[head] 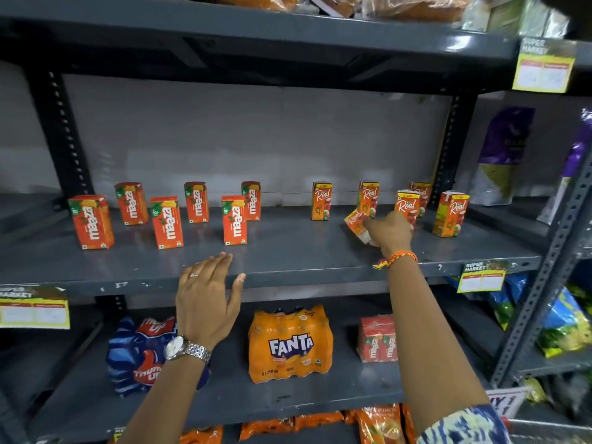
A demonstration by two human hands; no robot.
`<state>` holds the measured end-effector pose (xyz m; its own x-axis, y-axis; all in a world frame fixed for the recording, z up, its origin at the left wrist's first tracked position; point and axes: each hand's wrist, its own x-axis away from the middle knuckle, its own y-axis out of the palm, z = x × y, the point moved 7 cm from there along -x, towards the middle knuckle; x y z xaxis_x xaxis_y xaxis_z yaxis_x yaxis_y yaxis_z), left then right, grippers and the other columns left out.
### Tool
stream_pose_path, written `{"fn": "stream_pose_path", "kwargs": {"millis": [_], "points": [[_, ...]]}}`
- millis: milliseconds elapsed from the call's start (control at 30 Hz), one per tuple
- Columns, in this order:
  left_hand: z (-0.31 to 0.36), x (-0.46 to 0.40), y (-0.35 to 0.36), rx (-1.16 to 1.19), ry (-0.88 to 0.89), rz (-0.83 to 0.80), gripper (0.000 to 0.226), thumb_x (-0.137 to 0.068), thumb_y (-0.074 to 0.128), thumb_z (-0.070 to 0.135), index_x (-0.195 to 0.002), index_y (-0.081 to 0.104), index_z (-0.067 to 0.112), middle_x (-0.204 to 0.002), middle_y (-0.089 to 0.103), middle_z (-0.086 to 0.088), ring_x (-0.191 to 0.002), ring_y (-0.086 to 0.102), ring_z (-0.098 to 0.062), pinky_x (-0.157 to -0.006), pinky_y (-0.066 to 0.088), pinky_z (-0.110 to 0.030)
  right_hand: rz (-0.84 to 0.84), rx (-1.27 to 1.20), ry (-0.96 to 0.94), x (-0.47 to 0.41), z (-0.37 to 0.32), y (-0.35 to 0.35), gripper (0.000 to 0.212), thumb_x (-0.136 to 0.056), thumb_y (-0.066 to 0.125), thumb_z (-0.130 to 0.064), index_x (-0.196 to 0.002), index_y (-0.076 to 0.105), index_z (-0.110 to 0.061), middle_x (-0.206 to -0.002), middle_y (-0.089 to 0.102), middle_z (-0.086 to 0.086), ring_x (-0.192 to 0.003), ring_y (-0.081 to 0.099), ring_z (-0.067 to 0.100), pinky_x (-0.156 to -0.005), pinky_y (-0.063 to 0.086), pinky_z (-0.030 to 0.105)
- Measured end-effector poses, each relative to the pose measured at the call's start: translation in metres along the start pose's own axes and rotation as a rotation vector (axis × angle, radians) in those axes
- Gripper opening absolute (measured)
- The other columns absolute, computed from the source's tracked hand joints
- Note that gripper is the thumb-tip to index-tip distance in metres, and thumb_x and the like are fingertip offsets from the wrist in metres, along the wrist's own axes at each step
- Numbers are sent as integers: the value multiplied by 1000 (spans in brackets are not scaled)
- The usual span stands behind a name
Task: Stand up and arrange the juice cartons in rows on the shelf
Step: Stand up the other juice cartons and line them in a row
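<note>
Both hands are working at the middle shelf [288,261]: my right hand [389,232], right of centre in the frame, is closing its fingers around a tilted Real carton [355,223], while my left hand [205,296] is hovering open and empty over the shelf's front edge, lower centre. That carton is leaning with its long axis slanting toward the upper left, so I am judging it needs tipping upright. My right hand is plainly the nearer one. Five other Real cartons [321,200] are standing upright around it, loosely spaced. Six Maaza cartons [234,219] are standing in two staggered rows on the left half. Below, a Fanta pack [290,342] is holding small bottles.
</note>
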<state>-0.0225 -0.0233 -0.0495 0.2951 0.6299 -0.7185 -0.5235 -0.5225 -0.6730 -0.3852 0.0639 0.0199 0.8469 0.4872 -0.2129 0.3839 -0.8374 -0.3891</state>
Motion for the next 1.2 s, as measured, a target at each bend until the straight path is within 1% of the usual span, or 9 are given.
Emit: {"fn": "stream_pose_path", "kwargs": {"millis": [67,133,267,400,600,767,867,1033,1200], "points": [[-1,0,1,0,1,-8,56,-96,37,48,-130,62,12,-132,65,-8,-120,60,-27,-106,36,-44,-189,-404,192,5,6,14,25,-85,74,-20,-92,52,-9,-110,66,16,-95,67,29,-74,61,40],[-1,0,2,1,4,-9,56,-96,37,49,-130,62,12,-132,64,-7,-120,60,-27,-107,35,-43,-327,-632,296,14,4,24,43,-83,75,-17,-115,48,-5,-110,67,17,-94,70,29,-69,62,37],[-1,0,2,1,-2,-14,56,-96,37,48,-130,62,12,-132,64,-7,-120,60,-27,-108,34,-43,-490,-836,266,31,-12,33,52,-85,71,-9,-129,48,4,-111,70,21,-92,74,30,-71,62,37],[-1,0,2,6,-1,-16,57,-96,36,50,-129,63,11,-132,65,-8,-120,61,-28,-108,35,-45,-573,-887,176,45,-21,33,45,-88,64,-2,-129,49,11,-123,65,25,-105,70,33,-88,60,44],[1,0,1,6,-4,-13,59,-96,35,51,-129,63,11,-130,65,-9,-118,61,-28,-107,37,-45,-589,-813,23,65,-30,27,32,-90,58,5,-122,56,5,-119,67,17,-111,66,30,-90,59,43],[0,0,1,8,-4,-14,58,-96,35,50,-129,63,11,-131,65,-9,-118,61,-28,-107,37,-46,-565,-769,51,57,-29,27,20,-89,60,4,-107,60,-5,-111,69,11,-104,67,23,-94,55,41],[1,0,1,9,-8,-11,58,-96,36,50,-129,63,11,-131,65,-9,-119,61,-28,-107,36,-46,-485,-541,57,38,-24,31,19,-86,68,-3,-103,64,-10,-107,70,6,-102,66,18,-89,53,32],[1,1,1,10,-11,-3,59,-95,36,50,-128,64,10,-130,65,-10,-119,62,-29,-107,37,-46,-434,-271,19,8,-18,56,9,-85,71,-5,-82,64,-11,-104,71,8,-111,64,25,-101,50,39],[0,0,2,13,-11,-5,61,-96,34,52,-129,63,11,-131,65,-9,-120,61,-29,-107,38,-46,-398,12,-123,-6,-17,66,11,-82,75,-10,-89,66,-9,-106,71,11,-105,65,25,-94,52,39]]}}
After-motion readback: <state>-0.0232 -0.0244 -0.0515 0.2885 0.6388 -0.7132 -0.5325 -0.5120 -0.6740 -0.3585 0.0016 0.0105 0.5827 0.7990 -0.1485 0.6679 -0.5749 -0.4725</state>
